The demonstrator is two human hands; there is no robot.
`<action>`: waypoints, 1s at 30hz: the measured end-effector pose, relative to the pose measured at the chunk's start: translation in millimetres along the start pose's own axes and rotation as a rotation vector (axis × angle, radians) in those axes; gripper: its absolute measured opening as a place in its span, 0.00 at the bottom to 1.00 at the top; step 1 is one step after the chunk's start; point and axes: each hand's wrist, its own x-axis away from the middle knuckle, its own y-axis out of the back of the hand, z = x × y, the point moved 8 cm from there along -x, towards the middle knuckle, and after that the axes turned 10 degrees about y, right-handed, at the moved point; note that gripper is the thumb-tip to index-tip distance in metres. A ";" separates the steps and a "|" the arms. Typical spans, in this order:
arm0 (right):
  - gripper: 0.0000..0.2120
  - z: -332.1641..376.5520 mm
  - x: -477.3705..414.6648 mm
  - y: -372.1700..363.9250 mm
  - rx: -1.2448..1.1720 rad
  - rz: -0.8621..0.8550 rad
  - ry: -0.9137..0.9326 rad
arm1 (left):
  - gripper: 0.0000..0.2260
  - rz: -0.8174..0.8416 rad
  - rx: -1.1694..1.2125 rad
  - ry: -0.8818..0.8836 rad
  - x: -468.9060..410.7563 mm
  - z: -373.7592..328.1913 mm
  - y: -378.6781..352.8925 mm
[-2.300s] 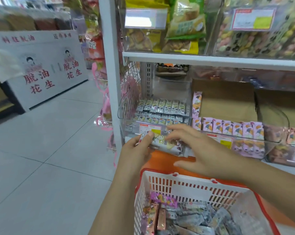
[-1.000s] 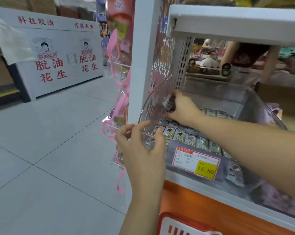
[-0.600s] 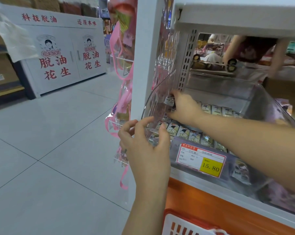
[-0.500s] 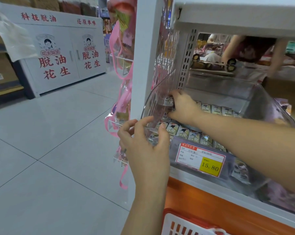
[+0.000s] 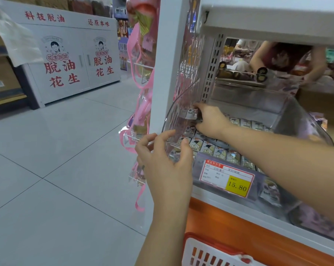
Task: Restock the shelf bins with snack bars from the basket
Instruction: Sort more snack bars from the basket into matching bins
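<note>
My right hand [image 5: 210, 122] has carried a snack bar [image 5: 191, 113] to the back-left corner of the clear bin [image 5: 183, 96], pinching it; my left hand [image 5: 166, 162] grips its front-left edge. Release should come next.

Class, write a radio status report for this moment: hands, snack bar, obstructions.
Left hand grips bin front corner. Right hand holds snack bar inside, against side wall. Rows of bars beneath; nothing blocking.

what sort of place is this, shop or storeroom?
Most likely a snack shop or supermarket aisle: a 15.80 price tag on a clear bin of snack bars, white shelves and a shopping basket below.
</note>
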 end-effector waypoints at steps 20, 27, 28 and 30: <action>0.06 1.7 19.7 57.8 -0.297 -0.585 -0.055 | 0.08 -0.007 0.000 -0.014 1.5 3.2 -2.8; 0.10 -4.8 12.6 40.0 -0.318 -0.359 -0.067 | 0.08 0.003 0.002 -0.013 1.9 3.3 -2.8; 0.12 -3.4 11.9 38.3 -0.285 -0.324 -0.051 | 0.08 0.003 0.001 -0.011 1.5 3.9 -2.9; 0.11 3.8 11.2 34.7 -0.193 -0.258 0.018 | 0.08 -0.003 -0.003 -0.016 1.1 3.8 -2.8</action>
